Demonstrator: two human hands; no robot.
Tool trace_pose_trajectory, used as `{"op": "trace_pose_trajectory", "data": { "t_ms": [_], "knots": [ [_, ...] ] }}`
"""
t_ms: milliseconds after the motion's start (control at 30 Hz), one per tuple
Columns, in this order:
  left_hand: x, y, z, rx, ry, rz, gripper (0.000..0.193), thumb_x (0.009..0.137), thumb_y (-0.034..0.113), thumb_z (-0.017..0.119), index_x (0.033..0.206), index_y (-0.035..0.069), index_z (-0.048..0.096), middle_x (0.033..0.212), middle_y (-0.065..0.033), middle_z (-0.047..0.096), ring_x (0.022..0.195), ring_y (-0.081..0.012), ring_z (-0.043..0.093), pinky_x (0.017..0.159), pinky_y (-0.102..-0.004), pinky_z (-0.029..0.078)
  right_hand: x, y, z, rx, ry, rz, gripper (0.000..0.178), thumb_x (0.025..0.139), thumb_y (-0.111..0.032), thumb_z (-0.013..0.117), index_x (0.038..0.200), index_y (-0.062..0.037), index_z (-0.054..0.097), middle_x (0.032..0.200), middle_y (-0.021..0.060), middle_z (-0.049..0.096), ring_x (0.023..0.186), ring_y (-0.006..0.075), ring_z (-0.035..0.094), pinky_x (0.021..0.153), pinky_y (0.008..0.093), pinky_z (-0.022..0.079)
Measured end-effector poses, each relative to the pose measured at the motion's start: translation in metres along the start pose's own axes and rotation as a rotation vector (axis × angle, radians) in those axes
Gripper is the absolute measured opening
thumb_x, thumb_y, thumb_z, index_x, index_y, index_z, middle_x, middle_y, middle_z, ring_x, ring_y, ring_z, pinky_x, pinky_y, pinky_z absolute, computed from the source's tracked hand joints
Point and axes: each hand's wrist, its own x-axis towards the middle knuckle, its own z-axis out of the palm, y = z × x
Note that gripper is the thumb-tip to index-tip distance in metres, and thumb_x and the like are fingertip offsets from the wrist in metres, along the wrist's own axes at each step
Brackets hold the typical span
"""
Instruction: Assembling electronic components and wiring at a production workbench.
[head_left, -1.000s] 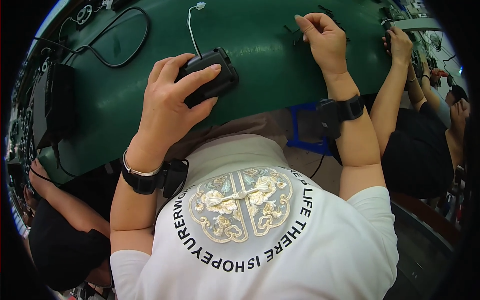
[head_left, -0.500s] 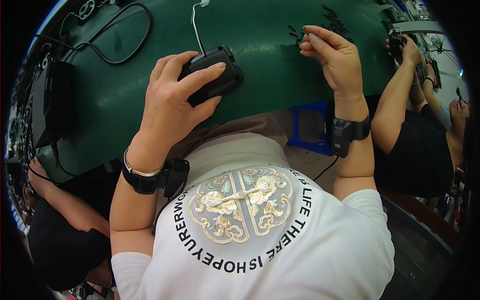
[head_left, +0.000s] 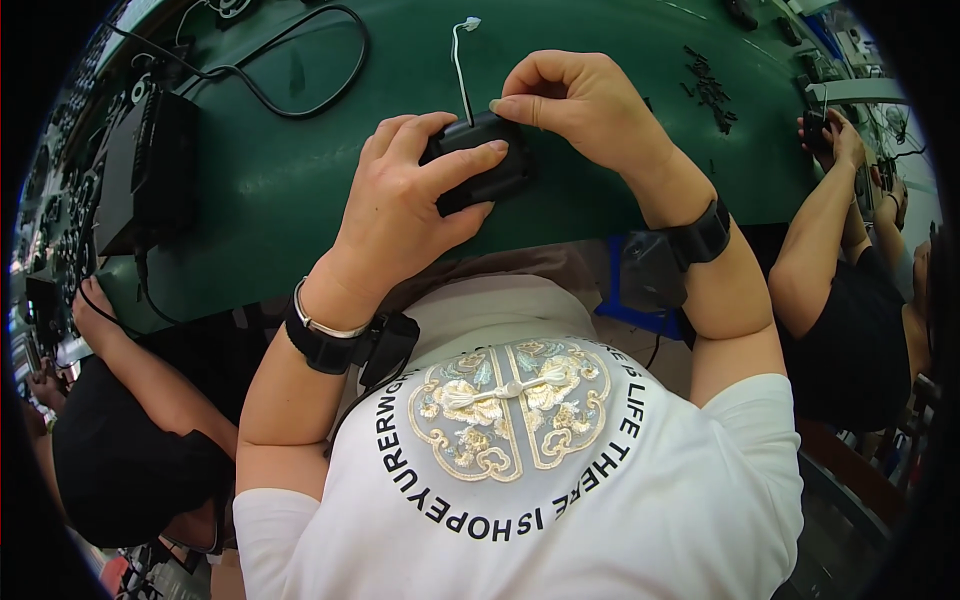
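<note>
Near the table edge [head_left: 580,231], with room rightward, a black case [head_left: 508,176] was clasped by the left hand [head_left: 400,195]; the right hand [head_left: 588,108] was pinched closed, any contents hidden.

A green-topped workbench [head_left: 270,190], its surface smooth and slightly glossy, carries everything. Toward its left end stands a black box-shaped unit [head_left: 150,175], and beyond that a black cable [head_left: 366,50] lies in one wide loop. Near the front edge is a black plastic housing [head_left: 508,172], apparently resting on the top, with a thin white cable [head_left: 459,75] running away from it to a white connector [head_left: 468,24]. Farther right, short black rod-shaped pieces [head_left: 710,90] lie in a loose heap.
</note>
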Motion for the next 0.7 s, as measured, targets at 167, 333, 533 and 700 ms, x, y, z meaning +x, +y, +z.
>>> {"op": "trace_pose_trajectory", "data": {
  "t_ms": [167,333,533,700],
  "knots": [
    [0.0,0.0,-0.002,-0.016,0.005,0.004,0.05,0.061,0.013,0.081,0.11,0.023,0.071,0.115,-0.0155,0.06,0.104,-0.0348,0.055,0.09,-0.0437,0.048,0.003,-0.004,0.003,-0.137,-0.05,0.014,0.016,0.084,-0.013,0.074,0.085,0.0004,0.066,0.074,0.0005,0.063,0.068,0.0072,0.055,0.062,0.0221,0.046],
    [0.001,0.004,-0.003,-0.017,-0.004,0.007,0.051,0.06,0.011,0.081,0.11,0.021,0.071,0.114,-0.0149,0.06,0.104,-0.0346,0.055,0.09,-0.0434,0.047,-0.005,-0.019,0.001,-0.306,-0.061,0.07,0.018,0.083,-0.014,0.075,0.088,0.0003,0.066,0.073,0.0023,0.062,0.068,0.0079,0.056,0.062,0.0227,0.047],
    [0.007,0.007,-0.001,-0.043,-0.054,0.015,0.054,0.06,0.007,0.08,0.111,0.019,0.071,0.115,-0.0141,0.06,0.106,-0.0336,0.055,0.091,-0.0424,0.047,-0.039,-0.005,-0.008,-0.253,0.226,0.007,0.021,0.083,-0.014,0.076,0.095,-0.0004,0.065,0.075,0.0024,0.063,0.069,0.0079,0.057,0.064,0.0228,0.048],
    [0.005,0.011,-0.002,-0.016,-0.043,-0.029,0.055,0.06,0.003,0.079,0.113,0.018,0.071,0.116,-0.0138,0.06,0.107,-0.0325,0.055,0.091,-0.0415,0.048,-0.133,0.038,-0.06,-0.224,0.841,0.101,0.018,0.085,-0.009,0.073,0.101,-0.0025,0.067,0.086,-0.0004,0.064,0.075,0.0069,0.058,0.067,0.0201,0.049]
  ]
}}
